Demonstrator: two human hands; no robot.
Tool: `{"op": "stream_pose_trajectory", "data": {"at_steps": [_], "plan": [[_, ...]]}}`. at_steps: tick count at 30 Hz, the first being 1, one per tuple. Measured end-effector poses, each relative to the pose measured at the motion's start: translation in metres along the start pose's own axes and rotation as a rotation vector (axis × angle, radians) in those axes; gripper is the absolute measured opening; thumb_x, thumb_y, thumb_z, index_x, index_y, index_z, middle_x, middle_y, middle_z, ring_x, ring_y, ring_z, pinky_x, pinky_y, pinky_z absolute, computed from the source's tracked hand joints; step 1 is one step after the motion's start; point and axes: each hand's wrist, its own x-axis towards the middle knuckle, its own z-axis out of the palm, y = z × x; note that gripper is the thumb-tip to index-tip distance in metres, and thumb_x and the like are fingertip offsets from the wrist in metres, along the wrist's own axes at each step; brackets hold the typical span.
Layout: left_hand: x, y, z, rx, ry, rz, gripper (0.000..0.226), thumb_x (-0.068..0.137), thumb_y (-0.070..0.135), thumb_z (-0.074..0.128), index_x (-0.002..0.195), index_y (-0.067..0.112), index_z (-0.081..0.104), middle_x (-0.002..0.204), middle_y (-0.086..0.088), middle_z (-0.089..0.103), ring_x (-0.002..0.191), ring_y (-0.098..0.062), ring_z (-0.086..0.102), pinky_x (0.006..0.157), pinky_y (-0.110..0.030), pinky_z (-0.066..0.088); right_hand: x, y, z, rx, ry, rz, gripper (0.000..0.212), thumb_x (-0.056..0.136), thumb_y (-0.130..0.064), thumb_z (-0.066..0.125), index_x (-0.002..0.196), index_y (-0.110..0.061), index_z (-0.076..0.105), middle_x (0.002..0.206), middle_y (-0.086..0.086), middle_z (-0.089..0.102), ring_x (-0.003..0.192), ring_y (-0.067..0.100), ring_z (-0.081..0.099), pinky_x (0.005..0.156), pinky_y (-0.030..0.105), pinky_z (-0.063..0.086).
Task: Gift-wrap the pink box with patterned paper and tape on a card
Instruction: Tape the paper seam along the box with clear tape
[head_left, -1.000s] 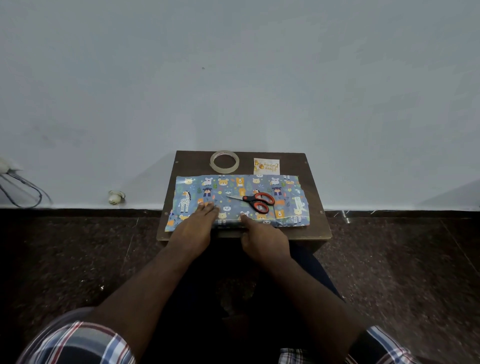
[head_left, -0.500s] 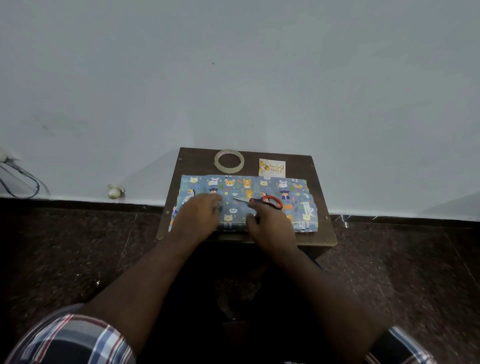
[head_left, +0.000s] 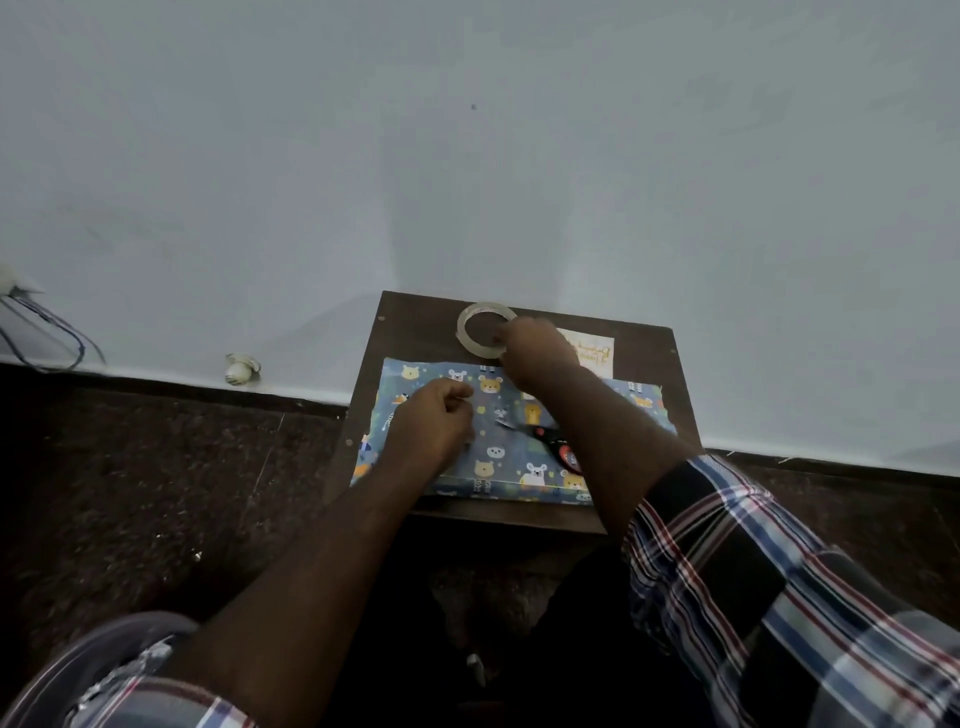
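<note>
Blue animal-print wrapping paper lies spread over the small brown table. No pink box shows. My left hand rests on the paper's left half with its fingers curled under. My right hand reaches across to the clear tape roll at the table's back edge and grips its right rim. The small card lies just right of that hand. Red-handled scissors lie on the paper, half hidden under my right forearm.
The table stands against a pale wall on a dark speckled floor. A small white object sits at the wall's foot to the left, and cables hang farther left.
My right hand left the paper's near edge and moved past the scissors to the tape roll. My left hand slid farther onto the paper and curled. The camera tilted closer.
</note>
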Motion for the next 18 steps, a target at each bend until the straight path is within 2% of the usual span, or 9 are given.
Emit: {"op": "stream_pose_trajectory", "data": {"at_steps": [5,8,11,13,14,16,18], "plan": [[0.002,-0.002,-0.001,-0.018,-0.007,-0.029,0.019,0.096,0.021,0.059,0.112,0.024,0.068,0.086,0.003,0.074,0.076,-0.016,0.074,0.083,-0.046,0.061,0.018,-0.003,0.004,-0.029,-0.081,0.011,0.029,0.089,-0.006,0.058,0.113,-0.015,0.073,0.115,0.009,0.068,0.109,0.032,0.063,0.087,0.037,0.053],[0.002,-0.002,-0.002,-0.053,-0.034,-0.056,0.022,0.096,0.018,0.059,0.115,0.022,0.069,0.085,0.003,0.074,0.076,-0.016,0.074,0.084,-0.047,0.060,0.014,-0.003,0.002,0.026,-0.024,0.015,0.024,0.088,-0.005,0.058,0.107,-0.012,0.071,0.113,0.010,0.065,0.108,0.031,0.061,0.088,0.037,0.052],[-0.001,0.010,-0.010,-0.151,0.016,-0.074,0.024,0.098,0.015,0.059,0.120,0.017,0.068,0.084,-0.004,0.074,0.075,-0.019,0.074,0.077,-0.043,0.063,-0.001,-0.005,-0.007,0.288,0.123,0.059,0.021,0.086,-0.006,0.062,0.102,-0.015,0.073,0.108,0.008,0.066,0.101,0.027,0.061,0.085,0.035,0.049],[-0.005,0.025,-0.018,-0.237,0.079,-0.050,0.021,0.100,0.021,0.060,0.120,0.023,0.065,0.094,-0.001,0.073,0.082,-0.016,0.073,0.067,-0.029,0.062,-0.023,-0.013,-0.015,0.525,0.187,0.100,0.015,0.087,-0.010,0.068,0.100,-0.016,0.074,0.103,0.002,0.070,0.093,0.019,0.063,0.079,0.029,0.047],[-0.007,0.034,-0.022,-0.295,0.086,-0.031,0.025,0.101,0.023,0.060,0.125,0.025,0.062,0.103,0.001,0.072,0.089,-0.014,0.072,0.068,-0.026,0.061,-0.038,-0.019,-0.019,0.631,0.198,0.104,0.012,0.088,-0.013,0.070,0.099,-0.016,0.074,0.099,-0.002,0.071,0.088,0.014,0.064,0.076,0.028,0.047],[-0.011,0.045,-0.028,-0.439,0.064,-0.032,0.033,0.101,0.025,0.061,0.134,0.022,0.060,0.116,0.002,0.069,0.101,-0.016,0.070,0.084,-0.039,0.062,-0.071,-0.032,-0.021,0.837,0.194,0.098,0.008,0.088,-0.017,0.074,0.096,-0.018,0.075,0.090,-0.006,0.071,0.076,0.008,0.064,0.069,0.027,0.049],[-0.021,0.051,-0.034,-0.478,0.014,-0.016,0.034,0.098,0.028,0.064,0.131,0.022,0.065,0.115,0.002,0.074,0.105,-0.017,0.071,0.094,-0.048,0.058,-0.101,-0.042,-0.021,1.002,0.151,0.093,0.005,0.088,-0.017,0.075,0.091,-0.021,0.075,0.081,-0.007,0.071,0.067,0.005,0.061,0.065,0.029,0.051]]}}
